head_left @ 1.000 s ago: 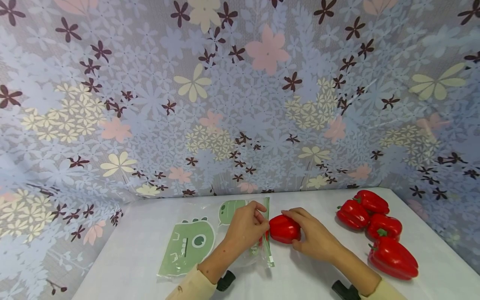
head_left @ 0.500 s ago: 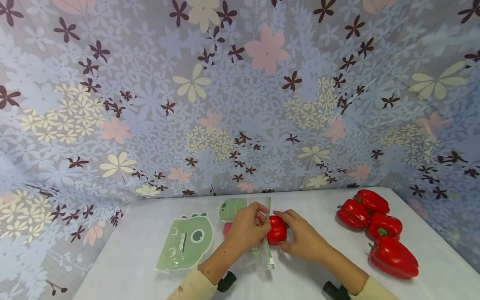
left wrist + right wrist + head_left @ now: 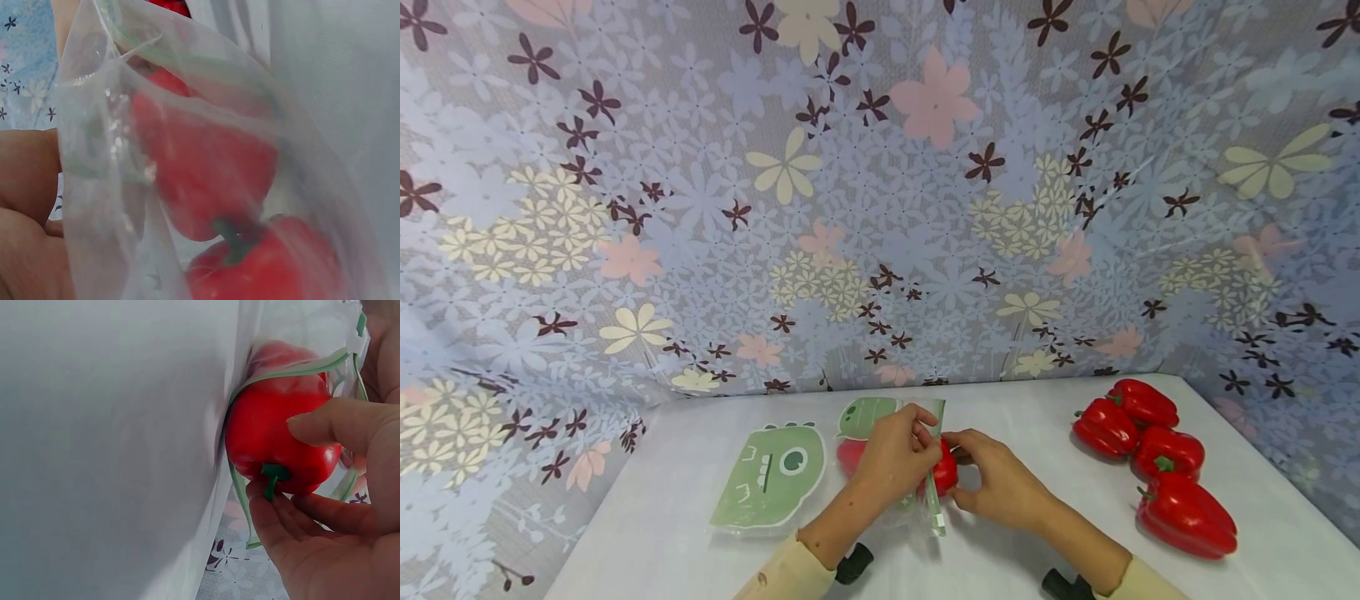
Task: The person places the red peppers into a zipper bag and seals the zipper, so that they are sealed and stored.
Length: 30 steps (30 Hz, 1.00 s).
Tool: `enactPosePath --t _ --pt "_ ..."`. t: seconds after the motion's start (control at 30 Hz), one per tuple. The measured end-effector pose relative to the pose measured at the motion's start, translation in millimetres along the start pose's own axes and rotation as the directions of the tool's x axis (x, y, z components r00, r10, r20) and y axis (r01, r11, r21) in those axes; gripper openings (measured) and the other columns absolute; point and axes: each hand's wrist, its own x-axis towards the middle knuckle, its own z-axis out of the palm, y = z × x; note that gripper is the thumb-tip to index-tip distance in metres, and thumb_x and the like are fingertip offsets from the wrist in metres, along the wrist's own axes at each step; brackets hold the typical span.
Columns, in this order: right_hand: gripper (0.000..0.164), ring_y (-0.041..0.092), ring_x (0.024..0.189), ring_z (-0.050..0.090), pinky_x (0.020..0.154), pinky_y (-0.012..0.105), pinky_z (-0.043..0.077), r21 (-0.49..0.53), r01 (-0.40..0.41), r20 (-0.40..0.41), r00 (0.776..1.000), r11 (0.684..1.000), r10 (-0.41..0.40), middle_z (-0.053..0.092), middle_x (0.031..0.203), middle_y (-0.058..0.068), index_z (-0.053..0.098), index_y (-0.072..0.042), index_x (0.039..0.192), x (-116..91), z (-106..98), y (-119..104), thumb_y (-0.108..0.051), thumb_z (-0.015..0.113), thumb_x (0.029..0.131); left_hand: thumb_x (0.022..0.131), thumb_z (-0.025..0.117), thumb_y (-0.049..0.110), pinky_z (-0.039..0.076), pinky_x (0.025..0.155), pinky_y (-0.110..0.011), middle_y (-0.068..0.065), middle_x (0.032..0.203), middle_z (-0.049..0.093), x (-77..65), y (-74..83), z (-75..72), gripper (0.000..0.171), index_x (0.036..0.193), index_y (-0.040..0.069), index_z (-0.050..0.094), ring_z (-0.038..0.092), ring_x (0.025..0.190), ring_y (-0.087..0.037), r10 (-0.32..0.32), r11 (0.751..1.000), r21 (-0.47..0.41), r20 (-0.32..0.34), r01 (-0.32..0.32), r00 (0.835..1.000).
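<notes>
A clear zip bag (image 3: 767, 475) with green dinosaur prints lies on the table, its green-edged mouth to the right. My left hand (image 3: 889, 457) pinches the bag near that mouth. My right hand (image 3: 1003, 483) holds a red bell pepper (image 3: 278, 428) at its stem end, thumb on one side and fingers below. This pepper sits partly inside the mouth, its green stem still outside in the right wrist view. Another red bell pepper (image 3: 269, 269) is inside the bag, seen through the plastic. In the head view, my left hand hides part of the bag's contents.
Several red bell peppers (image 3: 1168, 454) lie grouped on the right side of the white table (image 3: 1030, 408). A flowered cloth wall (image 3: 925, 250) rises behind the table and along its sides. Dark wrist devices (image 3: 853, 562) show beside both sleeves.
My right hand has moved left, pushing the pepper from beside the bag into its mouth. The pepper inside shows farther left, and the bag's left part shifted slightly. My left hand stays nearly still.
</notes>
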Motion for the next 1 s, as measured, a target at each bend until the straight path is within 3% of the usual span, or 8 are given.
enactPosePath --t 0.53,0.8,1.0 --pt "0.056 0.026 0.110 0.074 0.094 0.041 0.060 0.101 -0.029 -0.012 0.999 0.994 0.030 0.066 0.130 0.011 0.061 0.002 0.138 -1.5 9.3 -6.5 0.003 0.082 0.086 0.091 0.075 0.003 0.054 0.062 -0.019 0.005 0.083 0.067 0.4 3.5 -0.2 0.027 0.117 0.003 0.069 0.061 0.066 0.000 0.000 1.000 0.007 -0.044 0.001 0.999" --pt "0.049 0.029 0.114 0.072 0.095 0.038 0.060 0.129 0.065 -0.063 0.996 0.990 -0.058 0.067 0.128 0.010 0.063 -0.002 0.132 -1.5 18.2 -6.5 0.003 0.082 0.088 0.093 0.075 0.007 0.055 0.063 -0.020 0.007 0.083 0.066 0.1 5.5 -0.3 0.024 0.116 0.007 0.069 0.061 0.066 -0.001 0.010 1.000 0.008 -0.072 -0.010 0.997" --pt "0.045 0.030 0.116 0.071 0.097 0.037 0.059 0.172 0.057 -0.051 0.997 0.983 -0.049 0.066 0.131 0.010 0.063 -0.005 0.132 -0.6 21.7 -5.7 0.001 0.080 0.091 0.093 0.076 0.009 0.055 0.064 -0.020 0.007 0.084 0.066 -0.4 5.8 -0.6 0.026 0.118 0.008 0.069 0.062 0.066 -0.001 -0.009 1.000 -0.005 -0.066 0.009 0.998"
